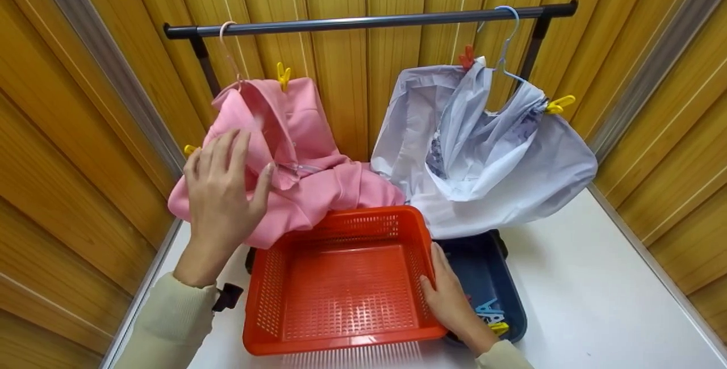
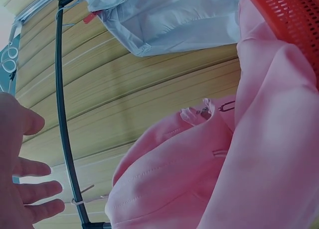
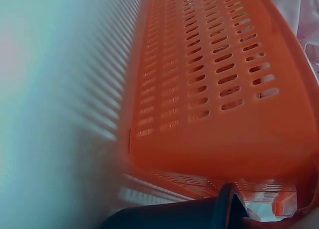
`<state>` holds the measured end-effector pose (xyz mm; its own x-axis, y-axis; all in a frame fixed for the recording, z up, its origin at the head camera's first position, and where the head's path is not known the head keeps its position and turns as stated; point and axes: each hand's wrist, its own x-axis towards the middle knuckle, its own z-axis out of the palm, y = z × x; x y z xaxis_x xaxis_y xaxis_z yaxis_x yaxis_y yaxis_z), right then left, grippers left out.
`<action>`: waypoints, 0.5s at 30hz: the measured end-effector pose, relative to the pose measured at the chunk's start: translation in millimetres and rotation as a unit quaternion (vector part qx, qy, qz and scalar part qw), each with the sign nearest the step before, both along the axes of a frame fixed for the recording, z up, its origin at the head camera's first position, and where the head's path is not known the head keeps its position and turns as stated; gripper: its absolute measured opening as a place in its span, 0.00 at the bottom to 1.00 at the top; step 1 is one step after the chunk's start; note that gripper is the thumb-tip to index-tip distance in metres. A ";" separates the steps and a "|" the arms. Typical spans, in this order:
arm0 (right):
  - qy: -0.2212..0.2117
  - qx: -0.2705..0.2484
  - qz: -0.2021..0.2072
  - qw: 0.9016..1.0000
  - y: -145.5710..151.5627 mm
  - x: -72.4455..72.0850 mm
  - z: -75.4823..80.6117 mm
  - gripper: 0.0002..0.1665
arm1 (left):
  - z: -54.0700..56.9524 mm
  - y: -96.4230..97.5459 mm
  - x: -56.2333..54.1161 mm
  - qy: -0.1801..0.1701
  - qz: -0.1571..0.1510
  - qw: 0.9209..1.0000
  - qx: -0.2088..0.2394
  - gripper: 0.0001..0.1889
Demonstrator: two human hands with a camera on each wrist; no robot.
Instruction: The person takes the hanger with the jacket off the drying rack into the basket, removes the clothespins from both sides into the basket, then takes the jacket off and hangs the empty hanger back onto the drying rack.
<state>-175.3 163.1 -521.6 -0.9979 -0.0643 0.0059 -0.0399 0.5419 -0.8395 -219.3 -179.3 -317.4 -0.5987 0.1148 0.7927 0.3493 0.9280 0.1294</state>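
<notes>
My left hand is raised in front of a pink zip-up garment, its fingers spread and holding nothing. In the left wrist view the same fingers stand apart from the cloth. With my right hand I grip the right rim of a red plastic basket, the thumb over the edge. Nothing lies in the basket. The pink garment hangs from a pink hanger, with a yellow clothespin on it. Its lower part drapes down behind the basket.
A black rail runs across the back. At right a white garment hangs on a blue hanger, with a red clothespin and a yellow one. A dark blue bin holding several clothespins stands right of the basket. Wooden panels enclose the white table.
</notes>
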 end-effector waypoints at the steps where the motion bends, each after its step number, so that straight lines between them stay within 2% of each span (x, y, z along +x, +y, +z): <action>1: 0.003 0.001 0.000 1.000 -0.1 0.0 0.0 0.43 | 0.3 -1.3 0.2 0.000 0.004 1.000 -0.001 0.31; 15: 0.027 -0.004 -0.001 1.000 -1.6 0.1 -3.2 0.43 | 2.0 -20.4 1.2 -0.008 0.034 0.999 0.021 0.31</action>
<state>-175.2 161.6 -524.7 -0.9963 -0.0615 0.0605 -0.0840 0.5348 -0.8408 -218.1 -199.8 -315.4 -0.6164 0.0403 0.7864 0.2840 0.9428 0.1744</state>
